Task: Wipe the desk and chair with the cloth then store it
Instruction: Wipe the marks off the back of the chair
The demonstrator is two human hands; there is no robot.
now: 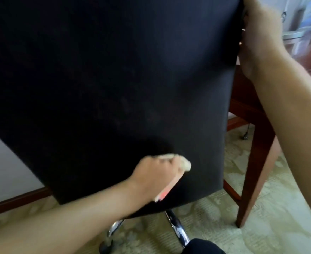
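**Cloth low on the chair back, other hand steadying the edge**

Here the left hand (pixel 158 169) is curled round the cloth (pixel 185 163), a small pale wad with a pinkish strip trailing below the knuckles, and presses it against the lower part of the chair (pixel 114 70) back. The right hand (pixel 257 33) grips the back's right edge near the top, fingers wrapped out of sight behind it.

The cloth looks light, soft and limp; it likely bunches and slips inside the fist, so a full-palm hold with the loose strip tucked in should serve better than a pinch. The chair back is dark fabric, probably slightly giving and grippy against the cloth. The chair stands on a chrome wheeled base (pixel 176 226), so it would likely roll or swivel under pressure; the steadying grip at the edge seems needed.

Just below the left hand is the back's bottom edge, so little stroke remains downward. Above it and toward the right hand lies broad open fabric. Beside the right forearm the bench (pixel 251 162) leg stands close to the chair edge, leaving a narrow gap there. Carpet (pixel 279 217) lies beneath.
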